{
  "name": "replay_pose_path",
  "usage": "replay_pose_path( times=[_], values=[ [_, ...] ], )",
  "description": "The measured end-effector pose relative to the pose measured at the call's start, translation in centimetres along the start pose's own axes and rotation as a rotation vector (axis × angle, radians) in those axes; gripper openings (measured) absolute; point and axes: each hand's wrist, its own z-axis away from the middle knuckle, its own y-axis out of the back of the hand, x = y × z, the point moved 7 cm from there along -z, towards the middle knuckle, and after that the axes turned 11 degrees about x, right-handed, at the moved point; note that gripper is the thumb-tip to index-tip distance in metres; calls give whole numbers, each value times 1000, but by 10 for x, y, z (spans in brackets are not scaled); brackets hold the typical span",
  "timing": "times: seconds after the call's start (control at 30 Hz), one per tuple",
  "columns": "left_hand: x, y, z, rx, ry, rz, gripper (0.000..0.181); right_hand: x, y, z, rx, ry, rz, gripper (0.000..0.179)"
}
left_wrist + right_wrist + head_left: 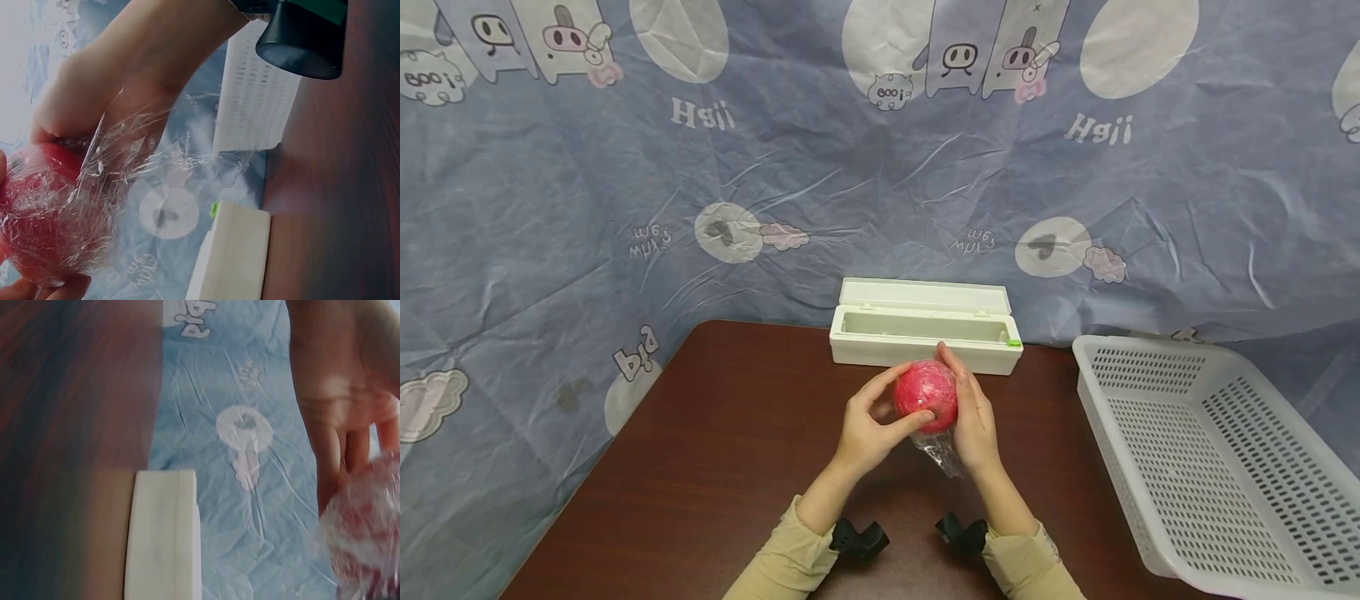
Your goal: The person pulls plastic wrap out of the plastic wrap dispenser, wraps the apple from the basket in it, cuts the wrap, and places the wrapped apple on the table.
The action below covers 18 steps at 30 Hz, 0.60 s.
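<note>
A red apple [923,393] wrapped in clear cling film [942,450] is held up between both hands above the table. My left hand [867,429] grips it from the left, with the thumb across its near face and the fingers round the far side. My right hand [974,417] lies against the apple's right side with its fingers extended upward. In the left wrist view, loose crinkled film [162,156] trails off the apple toward the right palm. The right wrist view shows the left hand [340,387] behind the wrapped apple [369,531].
A long white box [925,353] with its lid raised stands at the table's back edge, a green tab [1014,342] on its right end. A white perforated basket [1195,467] sits at the right. Patterned blue cloth [865,192] hangs behind the brown table [715,467].
</note>
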Motion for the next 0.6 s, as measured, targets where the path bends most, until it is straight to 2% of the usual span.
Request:
replay_pose_path(
  times=[0.2,0.43,0.6],
  values=[
    [-1,-3,2,27,-20,1,58,4,-2,3,69,-2,-50,42],
    [-7,-5,4,45,31,5,57,7,-2,5,149,-34,-55,42],
    [-8,-4,3,34,43,10,57,8,-1,5,130,-30,-44,42]
  ],
)
